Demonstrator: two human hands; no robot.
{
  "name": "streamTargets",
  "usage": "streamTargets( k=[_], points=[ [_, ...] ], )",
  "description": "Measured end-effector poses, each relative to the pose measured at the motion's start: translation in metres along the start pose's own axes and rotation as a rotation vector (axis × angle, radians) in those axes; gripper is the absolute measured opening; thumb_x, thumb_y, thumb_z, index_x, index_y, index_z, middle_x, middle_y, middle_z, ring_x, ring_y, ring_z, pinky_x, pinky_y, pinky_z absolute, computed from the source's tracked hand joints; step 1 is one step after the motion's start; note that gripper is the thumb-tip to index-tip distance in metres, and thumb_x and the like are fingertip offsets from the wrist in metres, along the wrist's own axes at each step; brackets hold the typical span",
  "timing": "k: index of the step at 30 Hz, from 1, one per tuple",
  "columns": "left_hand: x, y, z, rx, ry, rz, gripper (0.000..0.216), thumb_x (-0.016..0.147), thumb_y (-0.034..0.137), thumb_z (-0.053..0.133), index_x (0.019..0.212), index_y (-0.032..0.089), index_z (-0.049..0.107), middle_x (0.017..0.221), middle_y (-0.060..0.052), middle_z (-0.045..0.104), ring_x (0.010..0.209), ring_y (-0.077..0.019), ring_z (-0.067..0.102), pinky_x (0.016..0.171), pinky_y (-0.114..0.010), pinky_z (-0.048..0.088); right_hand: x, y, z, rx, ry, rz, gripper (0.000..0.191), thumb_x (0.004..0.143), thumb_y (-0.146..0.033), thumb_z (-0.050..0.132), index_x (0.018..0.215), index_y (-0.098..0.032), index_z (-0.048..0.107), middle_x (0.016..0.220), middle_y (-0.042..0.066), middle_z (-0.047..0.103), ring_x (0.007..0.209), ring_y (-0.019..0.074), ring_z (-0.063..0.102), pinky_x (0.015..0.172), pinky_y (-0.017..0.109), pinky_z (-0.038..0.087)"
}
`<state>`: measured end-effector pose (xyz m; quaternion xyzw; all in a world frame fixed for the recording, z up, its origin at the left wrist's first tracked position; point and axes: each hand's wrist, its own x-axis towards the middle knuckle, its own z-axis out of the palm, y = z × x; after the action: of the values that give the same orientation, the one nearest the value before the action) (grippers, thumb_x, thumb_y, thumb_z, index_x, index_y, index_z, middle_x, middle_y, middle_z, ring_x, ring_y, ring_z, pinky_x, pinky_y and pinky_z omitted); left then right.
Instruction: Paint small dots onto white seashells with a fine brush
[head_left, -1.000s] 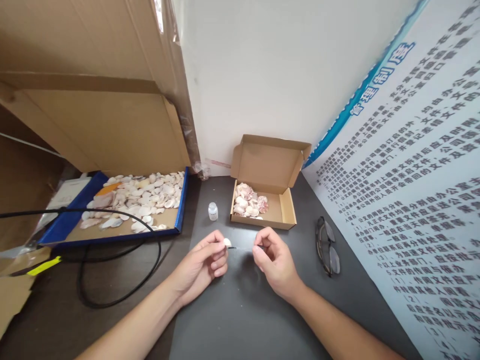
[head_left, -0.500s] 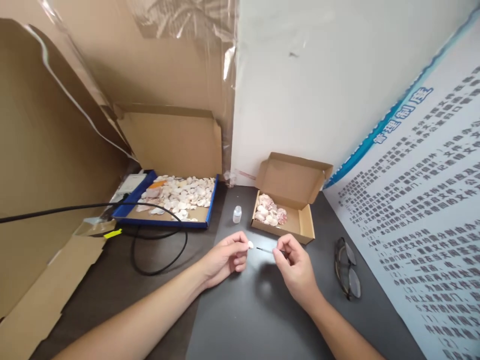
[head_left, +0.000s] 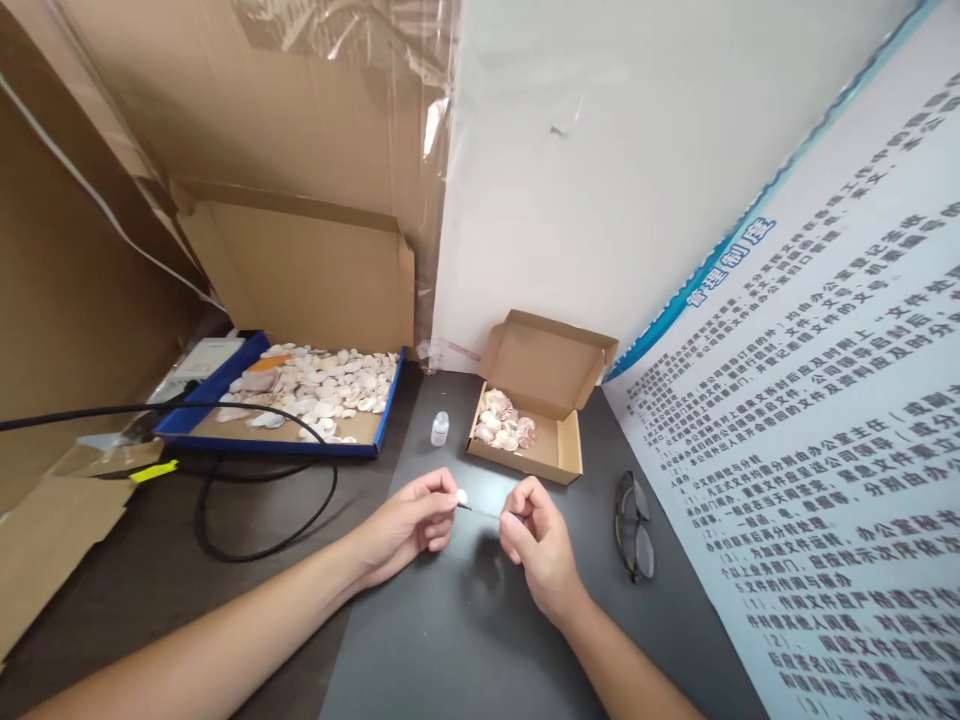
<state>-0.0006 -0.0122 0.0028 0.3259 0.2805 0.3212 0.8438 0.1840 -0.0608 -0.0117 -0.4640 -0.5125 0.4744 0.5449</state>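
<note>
My left hand (head_left: 409,522) pinches a small white shell (head_left: 462,496) between thumb and forefinger, just above the dark table. My right hand (head_left: 534,540) is closed on a thin dark tool (head_left: 480,511) whose tip points left and meets the shell. Both hands hover near the table's middle, a hand's width apart. Behind them stands a small clear bottle (head_left: 439,429) with a white cap.
A small open cardboard box (head_left: 564,452) holds pinkish shells at the back. A blue-edged tray (head_left: 375,440) of white shells lies back left, with a black cable (head_left: 225,552) looping before it. Folded glasses (head_left: 634,528) lie right, beside a leaning printed poster (head_left: 825,480).
The camera view has shifted, panning and tilting across the scene. Both hands keep the same hold, with the tool tip staying at the shell.
</note>
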Motion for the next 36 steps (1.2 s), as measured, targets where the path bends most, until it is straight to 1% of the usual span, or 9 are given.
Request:
streamTargets(
  k=[5, 10, 15, 19, 23, 29, 33, 36],
  points=[
    [0.0, -0.001, -0.001, 0.005, 0.0, -0.02, 0.033, 0.078, 0.033, 0.078, 0.075, 0.018, 0.049, 0.055, 0.009, 0.035, 0.05, -0.0056, 0.026, 0.051, -0.021, 0.023, 0.006, 0.002, -0.004, -0.1, 0.061, 0.034, 0.032, 0.084, -0.035, 0.063, 0.076, -0.024, 0.034, 0.065, -0.008, 0.034, 0.052, 0.0084, 0.031, 0.05, 0.022, 0.028],
    [0.0, 0.0, -0.003, 0.019, 0.013, -0.027, 0.031, 0.078, 0.032, 0.078, 0.076, 0.018, 0.051, 0.056, 0.008, 0.035, 0.05, -0.0057, 0.025, 0.051, -0.021, 0.023, 0.007, 0.0, -0.007, -0.023, -0.013, 0.038, 0.031, 0.085, -0.039, 0.06, 0.076, -0.025, 0.033, 0.062, -0.009, 0.033, 0.05, 0.0086, 0.028, 0.047, 0.022, 0.027],
    [0.001, 0.002, -0.002, 0.036, 0.022, -0.018, 0.029, 0.077, 0.032, 0.078, 0.076, 0.017, 0.053, 0.057, 0.008, 0.036, 0.05, -0.0051, 0.027, 0.051, -0.021, 0.024, 0.005, -0.002, -0.008, -0.101, -0.004, 0.048, 0.028, 0.082, -0.033, 0.064, 0.076, -0.024, 0.038, 0.061, -0.008, 0.036, 0.052, 0.0087, 0.031, 0.048, 0.022, 0.027],
    [0.0, 0.002, -0.001, 0.04, 0.033, -0.02, 0.029, 0.076, 0.03, 0.08, 0.075, 0.017, 0.054, 0.056, 0.008, 0.036, 0.05, -0.0049, 0.029, 0.051, -0.02, 0.025, 0.004, -0.005, -0.009, -0.011, -0.024, 0.047, 0.028, 0.084, -0.035, 0.062, 0.077, -0.024, 0.037, 0.061, -0.008, 0.037, 0.049, 0.008, 0.029, 0.047, 0.022, 0.026],
    [-0.001, 0.002, -0.001, 0.044, 0.03, -0.003, 0.031, 0.075, 0.03, 0.081, 0.074, 0.017, 0.053, 0.056, 0.008, 0.037, 0.05, -0.005, 0.03, 0.051, -0.021, 0.026, 0.003, -0.008, -0.009, -0.026, -0.037, 0.046, 0.026, 0.082, -0.034, 0.066, 0.078, -0.023, 0.042, 0.064, -0.008, 0.038, 0.05, 0.0078, 0.029, 0.047, 0.022, 0.025],
    [-0.003, 0.0, -0.003, 0.039, 0.031, 0.022, 0.031, 0.074, 0.03, 0.082, 0.075, 0.017, 0.053, 0.058, 0.007, 0.04, 0.05, -0.0052, 0.031, 0.05, -0.021, 0.026, 0.003, -0.001, -0.011, 0.076, -0.075, 0.054, 0.024, 0.086, -0.038, 0.064, 0.083, -0.023, 0.045, 0.068, -0.007, 0.04, 0.047, 0.0067, 0.031, 0.046, 0.023, 0.025],
    [-0.003, -0.001, -0.004, 0.028, 0.028, 0.011, 0.032, 0.073, 0.031, 0.082, 0.076, 0.017, 0.053, 0.057, 0.008, 0.038, 0.05, -0.0056, 0.03, 0.05, -0.021, 0.027, 0.005, 0.004, -0.013, -0.034, 0.011, 0.061, 0.023, 0.085, -0.034, 0.066, 0.081, -0.023, 0.047, 0.067, -0.007, 0.038, 0.049, 0.0078, 0.033, 0.047, 0.024, 0.026],
    [-0.003, 0.0, -0.005, 0.025, 0.036, 0.004, 0.031, 0.074, 0.031, 0.082, 0.075, 0.017, 0.054, 0.057, 0.007, 0.039, 0.05, -0.0053, 0.03, 0.05, -0.021, 0.026, 0.005, 0.004, -0.013, -0.008, 0.025, 0.042, 0.02, 0.086, -0.033, 0.063, 0.082, -0.024, 0.046, 0.067, -0.007, 0.039, 0.049, 0.0084, 0.032, 0.047, 0.024, 0.027]
  ],
)
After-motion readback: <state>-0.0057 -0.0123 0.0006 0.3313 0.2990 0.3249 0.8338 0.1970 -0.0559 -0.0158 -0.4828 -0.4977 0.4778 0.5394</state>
